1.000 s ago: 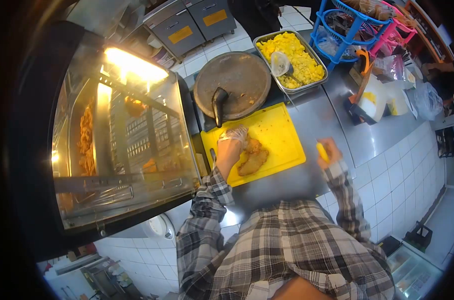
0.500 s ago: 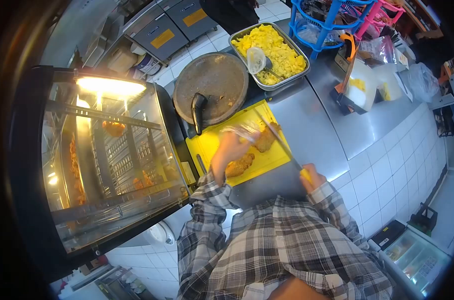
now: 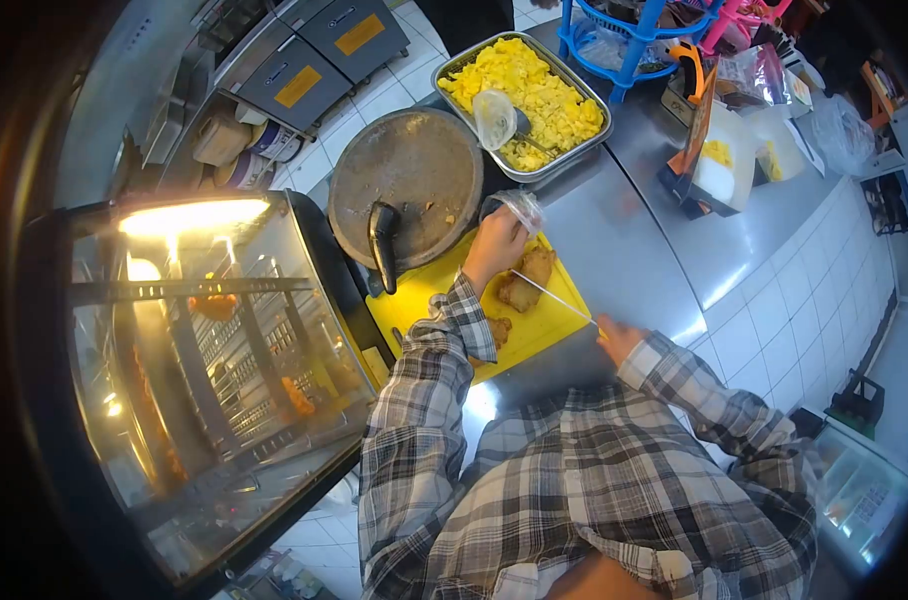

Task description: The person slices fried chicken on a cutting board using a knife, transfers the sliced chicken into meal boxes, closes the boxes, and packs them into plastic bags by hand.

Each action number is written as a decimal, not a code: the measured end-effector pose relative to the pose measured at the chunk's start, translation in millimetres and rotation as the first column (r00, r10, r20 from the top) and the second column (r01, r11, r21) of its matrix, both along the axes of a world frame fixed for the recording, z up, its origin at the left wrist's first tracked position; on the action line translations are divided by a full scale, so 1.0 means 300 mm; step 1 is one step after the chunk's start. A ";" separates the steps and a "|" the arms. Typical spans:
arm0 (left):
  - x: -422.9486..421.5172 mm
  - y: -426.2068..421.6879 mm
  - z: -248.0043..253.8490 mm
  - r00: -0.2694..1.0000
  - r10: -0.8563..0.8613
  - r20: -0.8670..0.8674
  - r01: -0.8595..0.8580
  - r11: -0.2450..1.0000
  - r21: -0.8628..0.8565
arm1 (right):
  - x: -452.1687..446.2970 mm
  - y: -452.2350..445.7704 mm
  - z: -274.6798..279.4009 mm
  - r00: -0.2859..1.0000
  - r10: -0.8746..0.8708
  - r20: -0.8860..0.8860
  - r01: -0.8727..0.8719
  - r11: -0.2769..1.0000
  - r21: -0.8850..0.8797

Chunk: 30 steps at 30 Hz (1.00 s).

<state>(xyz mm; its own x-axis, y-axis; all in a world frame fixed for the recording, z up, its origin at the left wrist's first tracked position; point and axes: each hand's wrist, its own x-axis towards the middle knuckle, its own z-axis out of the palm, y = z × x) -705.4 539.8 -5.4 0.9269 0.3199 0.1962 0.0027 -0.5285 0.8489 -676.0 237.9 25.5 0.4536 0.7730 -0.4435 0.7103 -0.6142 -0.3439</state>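
My right hand [image 3: 622,340] is closed round the yellow handle of a knife [image 3: 554,294], near the board's right edge. Its thin blade reaches left across a piece of fried chicken [image 3: 522,290] on the yellow cutting board [image 3: 544,338]. Past the blade, at the board's far side, my left hand [image 3: 496,246] has its fingers curled in a crumpled piece of clear plastic [image 3: 523,210]. Whether the plastic is a bag or a glove is unclear. A second piece of fried chicken [image 3: 498,330] lies nearer me, partly covered by my left sleeve.
Beyond the board is a round dark lid or pan [image 3: 414,170] with a black handle. A metal tray of yellow food [image 3: 539,100] stands behind it, a clear cup on top. A lit glass display cabinet [image 3: 204,360] borders the left; an open box [image 3: 709,170] sits right.
My left hand has moved away from me to the board's far side, with the plastic. The knife blade has swung lower and left, over the farther chicken piece. The view has shifted slightly.
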 end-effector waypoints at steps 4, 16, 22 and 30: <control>-0.003 -0.007 -0.009 1.000 0.017 0.002 -0.017 0.998 0.060 | 0.020 -0.053 -0.262 0.999 0.034 0.006 -0.035 0.991 0.131; 0.008 -0.028 0.137 0.983 0.070 0.171 -0.059 0.996 -0.071 | 0.069 -0.029 0.159 0.997 0.075 0.002 -0.075 0.992 0.098; 0.040 -0.030 0.045 0.971 0.020 0.238 -0.021 1.000 0.002 | 0.167 -0.023 0.157 0.977 0.206 0.058 -0.203 0.978 -0.057; 0.043 -0.038 -0.011 0.992 0.072 0.107 -0.063 0.994 -0.084 | 0.229 -0.047 -0.094 0.983 0.181 -0.038 -0.182 0.983 -0.036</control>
